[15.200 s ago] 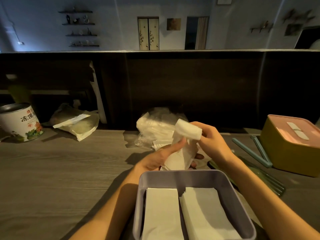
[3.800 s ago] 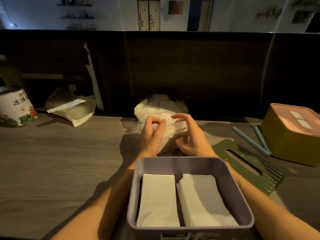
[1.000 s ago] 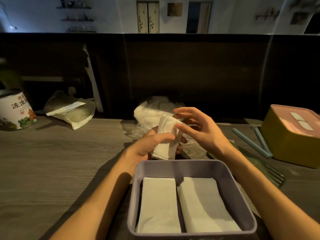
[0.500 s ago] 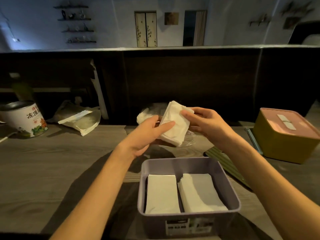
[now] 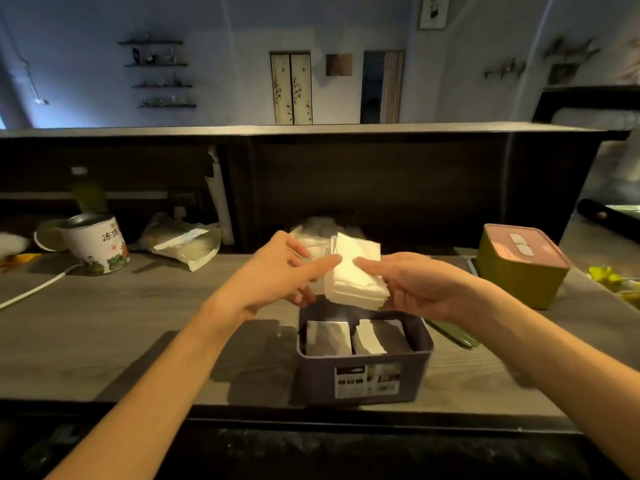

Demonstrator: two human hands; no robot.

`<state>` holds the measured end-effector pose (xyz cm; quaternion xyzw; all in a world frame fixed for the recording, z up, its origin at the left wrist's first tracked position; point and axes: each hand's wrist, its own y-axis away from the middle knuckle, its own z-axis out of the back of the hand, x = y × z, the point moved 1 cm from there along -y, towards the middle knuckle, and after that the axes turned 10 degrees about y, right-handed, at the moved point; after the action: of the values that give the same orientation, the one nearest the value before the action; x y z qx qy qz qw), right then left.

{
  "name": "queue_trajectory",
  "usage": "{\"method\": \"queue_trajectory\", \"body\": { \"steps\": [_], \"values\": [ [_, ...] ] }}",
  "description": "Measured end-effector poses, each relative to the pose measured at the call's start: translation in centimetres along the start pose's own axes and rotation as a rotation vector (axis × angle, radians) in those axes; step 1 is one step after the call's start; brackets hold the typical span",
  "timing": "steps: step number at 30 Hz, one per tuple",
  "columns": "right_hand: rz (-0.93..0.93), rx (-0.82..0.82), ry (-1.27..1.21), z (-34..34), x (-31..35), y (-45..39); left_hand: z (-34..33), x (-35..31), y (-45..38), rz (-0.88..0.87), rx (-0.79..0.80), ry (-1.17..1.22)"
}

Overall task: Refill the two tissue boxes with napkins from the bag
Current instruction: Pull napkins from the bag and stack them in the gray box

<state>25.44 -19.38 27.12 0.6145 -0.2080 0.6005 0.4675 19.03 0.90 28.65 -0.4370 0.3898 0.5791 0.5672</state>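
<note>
Grip: both hands hold one white stack of napkins (image 5: 355,277) in the air; the left hand (image 5: 277,277) has its thumb laid on the stack's upper face and its fingers under the left edge, and the right hand (image 5: 420,284) has its thumb on top and its fingers curled beneath the right edge.
Stack: tilted, its far end higher, held just above the far rim of the purple tissue box (image 5: 363,372).
Purple tissue box: open at the top, standing near the front edge of the wooden counter (image 5: 104,327); two white piles of napkins lie side by side inside it, and a printed label is on its near wall.
Bag: a clear plastic bag (image 5: 313,233) lies behind the purple tissue box, partly hidden by the hands.
Second box: a yellow tissue box (image 5: 519,275) with a pink slotted lid on, to the right of the purple tissue box and farther back.
Green lid: a dark green lid (image 5: 453,336) lies flat just right of the purple tissue box, mostly under the right forearm.
Left of the purple tissue box: a printed white tin (image 5: 98,245) and a pale packet (image 5: 183,245), well apart from the box, near the back.
Surface: grey-brown wood grain, dimly lit, backed by a dark raised partition (image 5: 346,181).
Room: beyond the partition, a pale blue wall with small shelves (image 5: 157,74) and a doorway (image 5: 381,86).
</note>
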Motion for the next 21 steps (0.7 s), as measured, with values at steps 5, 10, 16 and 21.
{"method": "queue_trajectory", "body": {
  "steps": [5, 10, 16, 21],
  "values": [
    [-0.177, 0.137, -0.054, -1.2, -0.7, 1.8, 2.0, 0.6, 2.1, -0.054, -0.029, -0.023],
    [-0.279, 0.163, 0.043, -2.8, -1.6, 0.7, 2.6, 1.6, 3.2, -0.043, 0.034, -0.053],
    [-0.344, 0.056, 0.422, -4.6, -1.9, -0.5, 2.2, 2.1, 3.8, -0.124, 0.097, -0.238],
    [-0.229, -0.016, 0.671, -4.5, -2.5, -1.1, 1.2, 2.3, 3.6, -0.252, 0.133, -0.507]
  ]
}}
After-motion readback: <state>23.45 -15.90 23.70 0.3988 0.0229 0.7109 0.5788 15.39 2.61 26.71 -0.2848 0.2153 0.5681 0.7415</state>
